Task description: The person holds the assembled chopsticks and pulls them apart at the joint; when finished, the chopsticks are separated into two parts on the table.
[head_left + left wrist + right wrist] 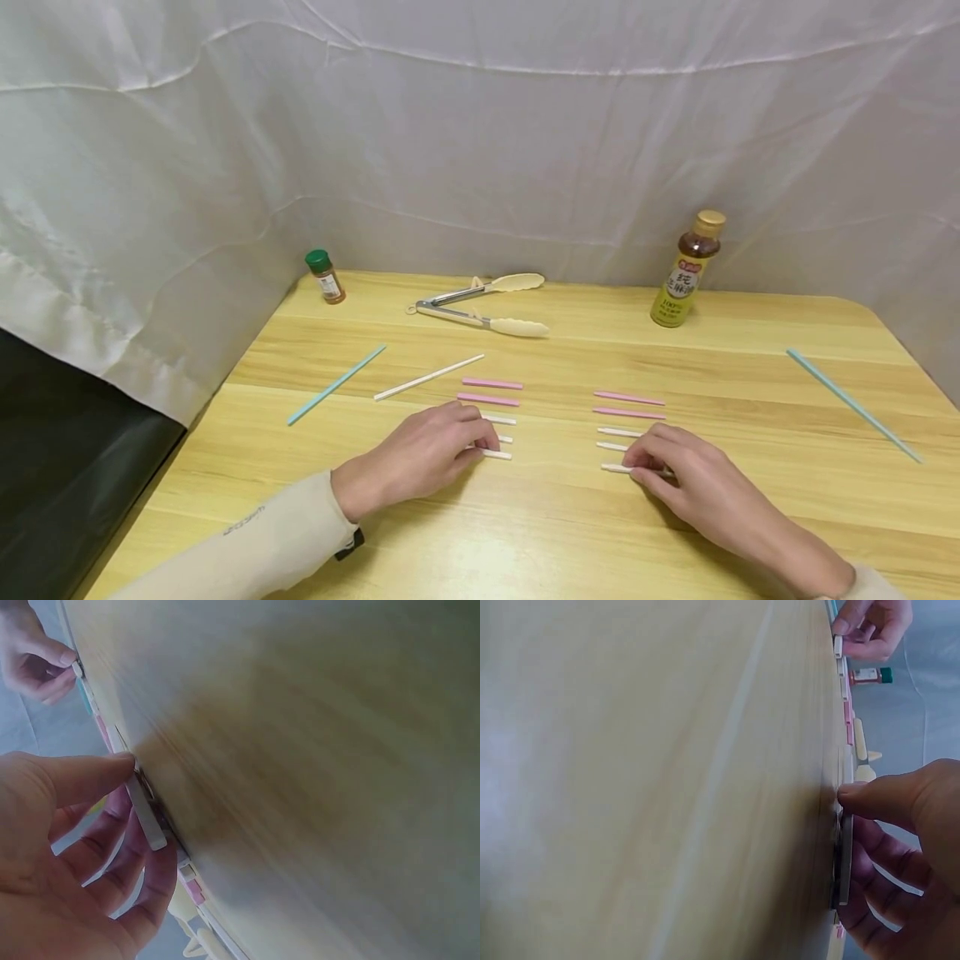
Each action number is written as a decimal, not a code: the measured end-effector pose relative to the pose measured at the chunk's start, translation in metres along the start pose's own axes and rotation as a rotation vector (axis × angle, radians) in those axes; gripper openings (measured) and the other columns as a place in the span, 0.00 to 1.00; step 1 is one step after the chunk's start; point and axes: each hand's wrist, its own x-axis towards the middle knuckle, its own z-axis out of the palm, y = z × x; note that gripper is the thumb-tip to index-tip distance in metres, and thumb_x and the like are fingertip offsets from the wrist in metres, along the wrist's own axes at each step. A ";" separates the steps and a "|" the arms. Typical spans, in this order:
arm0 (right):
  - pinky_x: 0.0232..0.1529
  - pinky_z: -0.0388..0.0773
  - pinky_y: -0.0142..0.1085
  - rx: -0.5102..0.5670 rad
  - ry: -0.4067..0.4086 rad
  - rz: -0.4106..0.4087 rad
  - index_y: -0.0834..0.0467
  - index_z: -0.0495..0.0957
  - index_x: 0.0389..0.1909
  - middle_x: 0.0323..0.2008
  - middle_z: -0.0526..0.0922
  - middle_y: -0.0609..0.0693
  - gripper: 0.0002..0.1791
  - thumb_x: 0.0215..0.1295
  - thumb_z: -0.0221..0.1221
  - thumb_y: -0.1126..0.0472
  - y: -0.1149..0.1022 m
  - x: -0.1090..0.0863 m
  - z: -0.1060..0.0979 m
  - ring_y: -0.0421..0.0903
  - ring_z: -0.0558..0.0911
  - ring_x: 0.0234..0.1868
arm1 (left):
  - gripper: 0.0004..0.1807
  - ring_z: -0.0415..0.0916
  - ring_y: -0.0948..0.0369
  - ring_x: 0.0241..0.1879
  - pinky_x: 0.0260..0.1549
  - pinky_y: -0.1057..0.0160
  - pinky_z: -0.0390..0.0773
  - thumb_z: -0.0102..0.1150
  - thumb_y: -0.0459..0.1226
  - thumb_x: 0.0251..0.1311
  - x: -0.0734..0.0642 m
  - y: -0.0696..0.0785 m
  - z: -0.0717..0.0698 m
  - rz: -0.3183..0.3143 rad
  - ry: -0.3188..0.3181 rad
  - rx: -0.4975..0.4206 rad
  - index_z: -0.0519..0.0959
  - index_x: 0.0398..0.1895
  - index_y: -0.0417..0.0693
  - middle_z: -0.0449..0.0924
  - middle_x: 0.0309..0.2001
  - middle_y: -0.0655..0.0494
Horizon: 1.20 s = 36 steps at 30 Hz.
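Note:
My left hand (431,450) pinches the nearest short white chopstick piece (498,455) in the left column, low over the wooden table (480,533). In the left wrist view, thumb and fingers lie on either side of that piece (148,814). My right hand (693,479) pinches the nearest white chopstick piece (615,468) of the right column, its narrower tip pointing left; the right wrist view shows this piece (846,859) between thumb and fingers. Behind each held piece lie more white pieces, partly hidden by the hands, then pink pieces (489,401) and pink tapered pieces (628,413).
Long blue chopsticks lie at the left (337,385) and right (855,407). A long white chopstick (429,377) slants behind my left hand. Along the back are a green-capped spice jar (327,278), spread tongs (480,308) and a sesame oil bottle (684,271), before a grey curtain (480,150).

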 end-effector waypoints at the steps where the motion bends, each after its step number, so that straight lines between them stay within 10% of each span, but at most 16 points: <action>1: 0.39 0.82 0.31 0.000 -0.006 0.001 0.39 0.85 0.39 0.37 0.78 0.28 0.16 0.66 0.75 0.66 0.000 0.000 0.000 0.25 0.76 0.39 | 0.07 0.76 0.69 0.40 0.42 0.68 0.81 0.70 0.33 0.72 0.000 0.000 0.000 -0.002 0.000 0.000 0.88 0.46 0.57 0.87 0.43 0.64; 18: 0.38 0.82 0.31 -0.020 0.006 -0.021 0.39 0.84 0.37 0.36 0.75 0.27 0.17 0.64 0.74 0.67 -0.002 0.001 0.002 0.25 0.75 0.38 | 0.04 0.82 0.66 0.47 0.48 0.63 0.85 0.67 0.41 0.77 0.001 -0.006 -0.011 -0.125 -0.020 -0.046 0.88 0.48 0.57 0.87 0.47 0.65; 27: 0.39 0.82 0.31 -0.023 0.008 -0.031 0.39 0.83 0.37 0.36 0.77 0.28 0.18 0.63 0.75 0.68 -0.002 0.001 0.001 0.25 0.76 0.38 | 0.07 0.83 0.59 0.47 0.49 0.55 0.84 0.69 0.36 0.74 -0.004 -0.057 -0.031 -0.283 0.081 -0.062 0.88 0.51 0.48 0.88 0.46 0.58; 36: 0.39 0.82 0.31 -0.002 -0.013 -0.022 0.40 0.84 0.38 0.37 0.78 0.29 0.17 0.63 0.75 0.68 -0.001 0.001 0.001 0.25 0.76 0.38 | 0.08 0.81 0.57 0.44 0.47 0.53 0.81 0.70 0.36 0.73 -0.013 -0.091 -0.035 -0.389 0.036 -0.060 0.86 0.50 0.47 0.86 0.43 0.56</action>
